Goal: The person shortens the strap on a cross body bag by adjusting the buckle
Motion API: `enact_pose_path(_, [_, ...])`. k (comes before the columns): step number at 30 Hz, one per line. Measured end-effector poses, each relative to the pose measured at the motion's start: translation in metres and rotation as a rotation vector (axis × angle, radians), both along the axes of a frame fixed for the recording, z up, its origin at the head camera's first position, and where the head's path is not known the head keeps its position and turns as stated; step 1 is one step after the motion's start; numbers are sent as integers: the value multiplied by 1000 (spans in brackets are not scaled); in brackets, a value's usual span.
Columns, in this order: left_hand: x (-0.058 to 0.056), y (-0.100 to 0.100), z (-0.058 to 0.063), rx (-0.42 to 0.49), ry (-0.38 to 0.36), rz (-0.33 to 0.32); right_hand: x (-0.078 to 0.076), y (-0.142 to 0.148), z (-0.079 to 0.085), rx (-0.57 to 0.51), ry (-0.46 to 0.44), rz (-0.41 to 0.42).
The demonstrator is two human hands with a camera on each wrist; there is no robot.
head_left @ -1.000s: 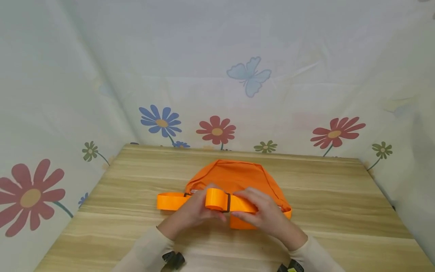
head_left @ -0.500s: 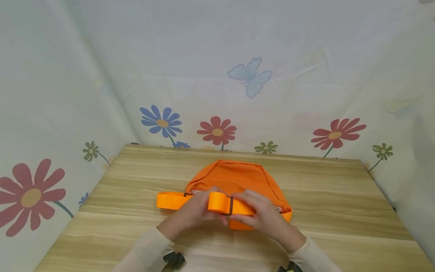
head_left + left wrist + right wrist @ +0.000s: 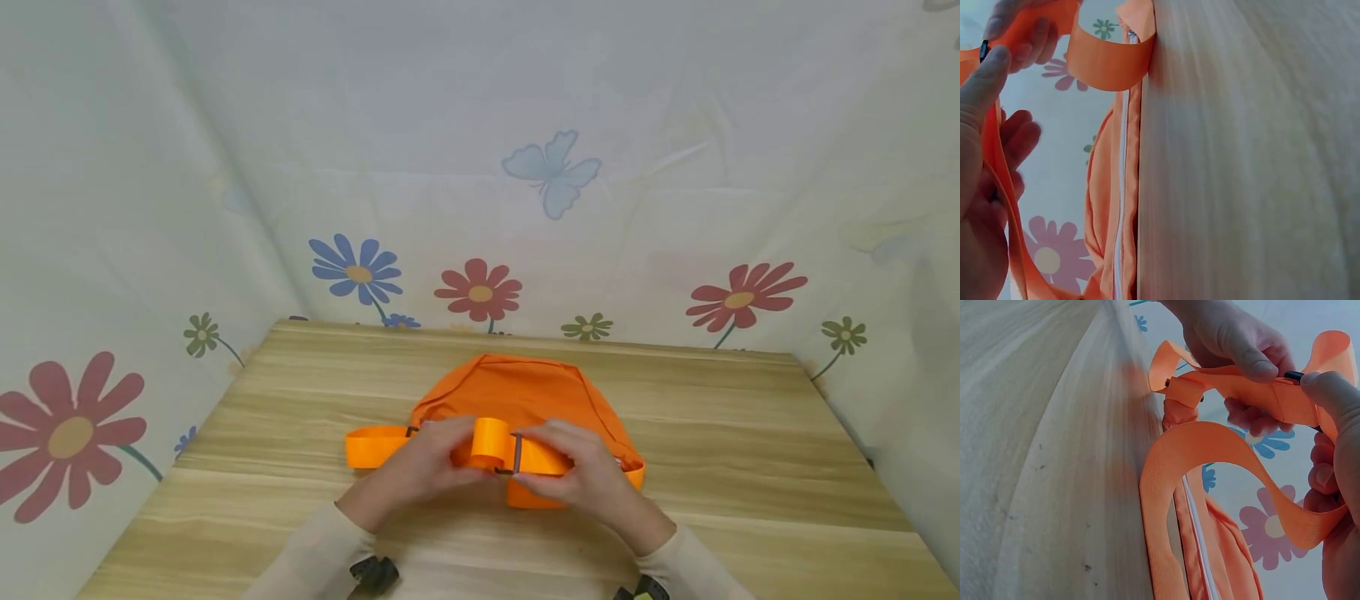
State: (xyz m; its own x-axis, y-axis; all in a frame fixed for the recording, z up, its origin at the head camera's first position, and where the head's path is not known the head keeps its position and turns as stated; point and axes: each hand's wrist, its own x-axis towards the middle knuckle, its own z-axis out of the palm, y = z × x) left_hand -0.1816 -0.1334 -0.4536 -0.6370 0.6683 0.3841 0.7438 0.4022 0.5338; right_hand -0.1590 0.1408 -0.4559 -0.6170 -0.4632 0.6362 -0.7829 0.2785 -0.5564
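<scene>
An orange waist bag [image 3: 517, 383] lies on the wooden table, its white zipper [image 3: 1124, 156] running along the near side. Both hands hold its bright orange webbing strap [image 3: 542, 458] in front of the bag. My left hand [image 3: 431, 467] grips the strap left of a dark slider buckle [image 3: 517, 454], thumb pressed on the webbing. With thumb and fingers my right hand [image 3: 592, 479] pinches the strap at the slider's right side; its thumb [image 3: 1329, 387] lies right at the buckle in the right wrist view. A short strap loop [image 3: 491, 442] stands up between the hands.
Another strap loop [image 3: 375, 450] lies out to the left of the bag, and a hanging length of strap [image 3: 534, 493] droops below the right hand. Behind the table [image 3: 735, 433] rises a pale curtain [image 3: 420, 200] printed with flowers and a butterfly.
The slider and the upright strap loop have shifted slightly to the right. My left hand has moved a little rightward with them; the bag stays in place.
</scene>
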Motion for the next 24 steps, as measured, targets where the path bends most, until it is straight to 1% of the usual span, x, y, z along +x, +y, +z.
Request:
enact_pose_path(2, [0,-1,0,3,12,-2,0,1,-1,-3,11,3])
enact_pose_path(4, [1,-3,0,-2,21,14,-1,1,-1,-9,25,11])
enact_pose_path(7, [2,-7,1,-31,10,60,-1,3,-1,-18,17,12])
enact_pose_path(10, [3,-13,2,-66,-32,114,-1,5,0,-17,-26,-4])
enact_pose_path(12, [3,-18,3,-85,-50,139,-1,6,1,-12,-50,-21])
enact_pose_path(14, [3,-25,4,-98,-53,151,-1,8,1,-12,-62,-28])
enact_pose_path(20, [2,-45,3,-140,-48,195,-1,10,1,-39,-64,-14])
enact_pose_path(22, [2,-51,3,-149,-48,213,0,10,1,-49,-79,-13])
enact_pose_path(24, [2,-58,3,-157,-29,223,0,10,0,-55,-103,-18])
